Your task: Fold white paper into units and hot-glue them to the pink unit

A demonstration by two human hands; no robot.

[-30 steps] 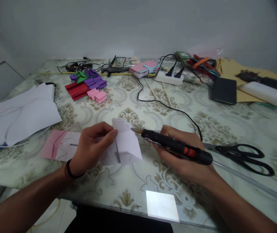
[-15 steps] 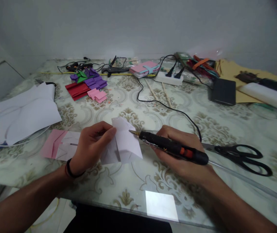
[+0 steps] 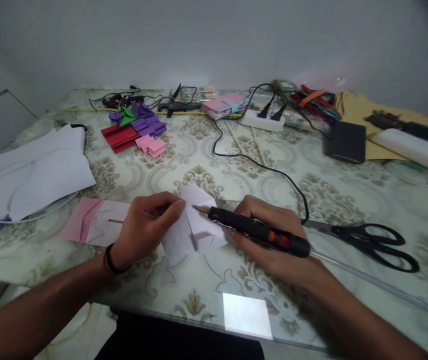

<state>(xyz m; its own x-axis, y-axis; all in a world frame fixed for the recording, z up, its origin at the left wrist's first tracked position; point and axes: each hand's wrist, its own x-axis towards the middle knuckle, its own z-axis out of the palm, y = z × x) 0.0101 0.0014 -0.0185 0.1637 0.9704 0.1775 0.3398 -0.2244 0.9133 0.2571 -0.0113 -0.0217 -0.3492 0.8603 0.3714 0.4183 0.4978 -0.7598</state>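
Observation:
My left hand pinches the left edge of a folded white paper between thumb and fingers. In my right hand is a black hot glue gun with a red-orange part on its body. Its metal tip points left, over or against the upper part of the white paper; I cannot tell whether they touch. A long clear glue stick trails from its rear. Beneath and left of my left hand lies a pink and white folded paper. Black-handled scissors rest right of my right hand.
White sheets lie at the left. Farther back are folded red paper, purple paper and pink paper. A white power strip has a black cord running toward my right hand. A black box sits at the right.
The glue gun and my right hand have shifted slightly left, its tip now farther over the white paper. My left hand has moved a little right, and the paper has turned slightly and lies lower.

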